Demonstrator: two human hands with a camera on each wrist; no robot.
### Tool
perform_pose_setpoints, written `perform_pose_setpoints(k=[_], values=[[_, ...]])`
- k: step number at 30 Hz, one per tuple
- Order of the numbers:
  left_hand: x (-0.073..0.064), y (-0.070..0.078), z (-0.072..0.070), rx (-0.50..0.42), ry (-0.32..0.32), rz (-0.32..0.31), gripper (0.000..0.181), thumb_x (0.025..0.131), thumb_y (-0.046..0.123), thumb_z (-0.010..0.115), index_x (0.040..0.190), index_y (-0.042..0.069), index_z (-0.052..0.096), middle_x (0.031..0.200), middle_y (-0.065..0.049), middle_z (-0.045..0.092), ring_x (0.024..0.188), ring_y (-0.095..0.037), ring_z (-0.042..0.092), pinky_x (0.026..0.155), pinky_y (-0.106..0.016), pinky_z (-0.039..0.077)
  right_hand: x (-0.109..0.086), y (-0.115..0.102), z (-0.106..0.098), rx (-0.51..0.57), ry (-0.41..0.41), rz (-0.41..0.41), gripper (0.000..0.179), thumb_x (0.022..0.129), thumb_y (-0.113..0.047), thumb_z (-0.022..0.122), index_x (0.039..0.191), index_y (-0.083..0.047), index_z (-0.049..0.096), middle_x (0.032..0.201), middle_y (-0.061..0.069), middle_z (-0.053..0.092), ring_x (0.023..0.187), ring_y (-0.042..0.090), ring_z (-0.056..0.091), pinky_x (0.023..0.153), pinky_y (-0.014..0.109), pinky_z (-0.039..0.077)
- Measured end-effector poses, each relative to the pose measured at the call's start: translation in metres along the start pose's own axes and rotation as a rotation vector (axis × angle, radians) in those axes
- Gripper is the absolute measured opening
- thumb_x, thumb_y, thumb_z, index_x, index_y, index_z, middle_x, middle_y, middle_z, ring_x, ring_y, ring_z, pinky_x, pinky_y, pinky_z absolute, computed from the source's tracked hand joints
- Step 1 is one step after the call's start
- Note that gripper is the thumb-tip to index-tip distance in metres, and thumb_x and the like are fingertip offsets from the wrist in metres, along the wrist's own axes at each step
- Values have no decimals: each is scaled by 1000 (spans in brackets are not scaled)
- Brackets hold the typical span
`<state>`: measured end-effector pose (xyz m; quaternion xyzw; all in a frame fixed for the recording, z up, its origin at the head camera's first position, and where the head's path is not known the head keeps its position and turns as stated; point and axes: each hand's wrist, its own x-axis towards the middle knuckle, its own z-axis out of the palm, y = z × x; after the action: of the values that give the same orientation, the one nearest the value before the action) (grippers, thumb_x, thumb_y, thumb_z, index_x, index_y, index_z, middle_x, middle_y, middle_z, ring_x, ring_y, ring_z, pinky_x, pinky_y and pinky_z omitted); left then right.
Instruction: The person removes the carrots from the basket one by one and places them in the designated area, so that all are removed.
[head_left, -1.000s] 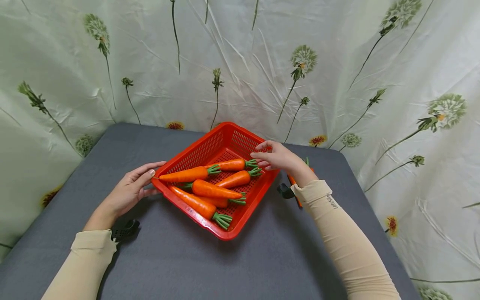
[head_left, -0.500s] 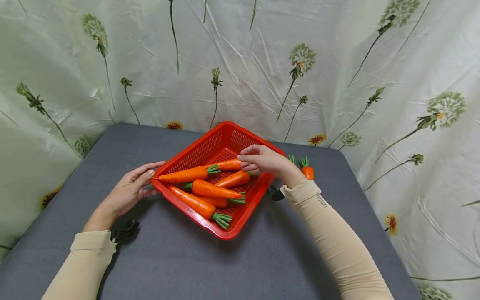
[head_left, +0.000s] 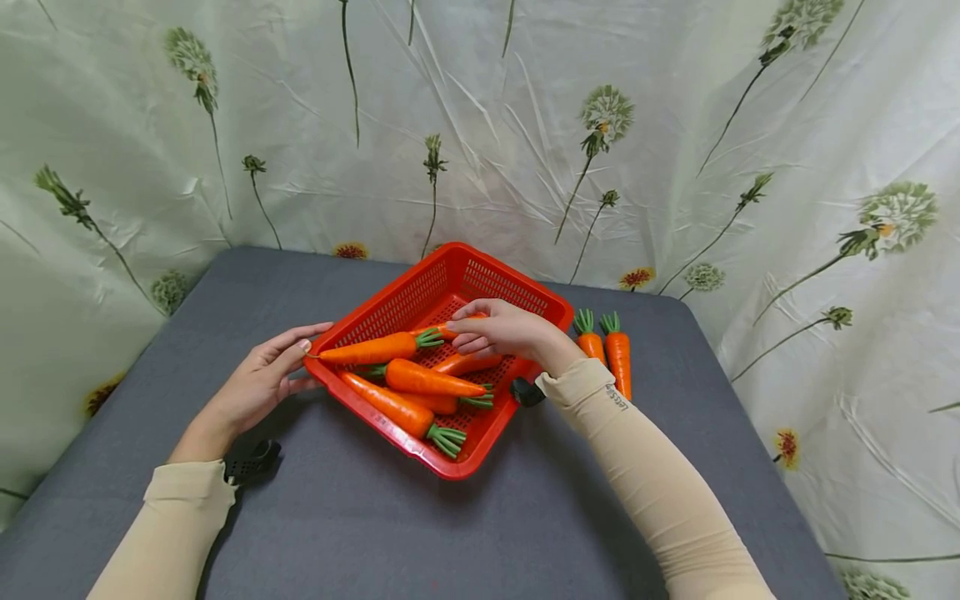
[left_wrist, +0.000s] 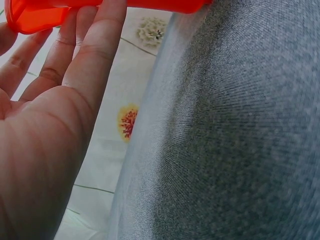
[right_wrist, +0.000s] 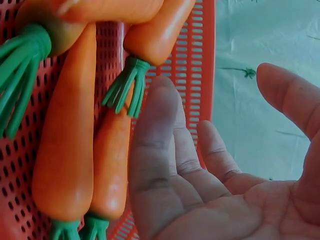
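A red plastic basket (head_left: pixel 498 425) with slotted walls holds several orange carrots (head_left: pixel 431 379) with green stubs for tops. My left hand (head_left: pixel 258 379) grips the basket's left corner, thumb over the rim and fingers under it; the left wrist view shows those fingers against the red basket (left_wrist: pixel 165 4). Over the basket's right half is my right hand (head_left: pixel 510 329), holding nothing, its fingers relaxed and apart. It partly hides two carrots below. In the right wrist view its fingers lie beside a carrot's green top (right_wrist: pixel 131 82), thumb spread away; contact is unclear.
Two more carrots (head_left: pixel 618 358) lie side by side on the grey tabletop (head_left: pixel 360 533), right of the basket. A floral curtain (head_left: pixel 495 125) hangs behind the table. A black strap device (head_left: pixel 527 392) sits at my right wrist, near the basket's rim.
My right hand has moved left and slightly down, from the basket's right rim to above the carrots. The two carrots on the table have come into fuller view. The left hand and basket stay put.
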<state>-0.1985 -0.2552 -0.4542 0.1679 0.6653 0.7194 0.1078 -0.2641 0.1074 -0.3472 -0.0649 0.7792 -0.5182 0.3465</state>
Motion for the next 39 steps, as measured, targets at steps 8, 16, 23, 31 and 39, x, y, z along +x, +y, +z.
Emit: perform_pose_setpoints(k=[8,16,23,31,39], values=[[0,0,0,20,7,-7,48,109,25,42,154,9,38,145,10,52,124,0,58,87,-28,60,14,-5,17,53,-76,9,44,102,-25,60,139,-6,45,141,28,51,131,44,52,114,52,41],[-1,-1,-1,37,22,-19,49,109,27,42,154,8,38,144,11,52,124,0,58,86,-28,60,23,-6,32,58,-94,32,42,101,-25,62,136,-8,46,130,25,59,112,33,64,112,49,44],[0,0,0,66,47,-38,50,109,29,43,154,8,38,144,11,52,124,1,58,86,-28,60,26,-8,39,63,-105,48,40,100,-27,63,133,-10,49,127,20,61,97,19,64,94,35,51],[-1,1,1,66,43,-26,49,108,29,43,153,10,40,143,12,52,123,1,58,85,-27,60,33,-7,44,72,-108,50,40,100,-28,63,132,-9,49,123,19,62,95,18,63,87,30,51],[1,1,2,70,50,-40,50,108,31,43,154,9,39,144,10,52,123,1,58,85,-28,60,40,-5,47,47,-90,59,40,98,-30,65,131,-11,50,117,17,65,89,15,64,80,26,52]])
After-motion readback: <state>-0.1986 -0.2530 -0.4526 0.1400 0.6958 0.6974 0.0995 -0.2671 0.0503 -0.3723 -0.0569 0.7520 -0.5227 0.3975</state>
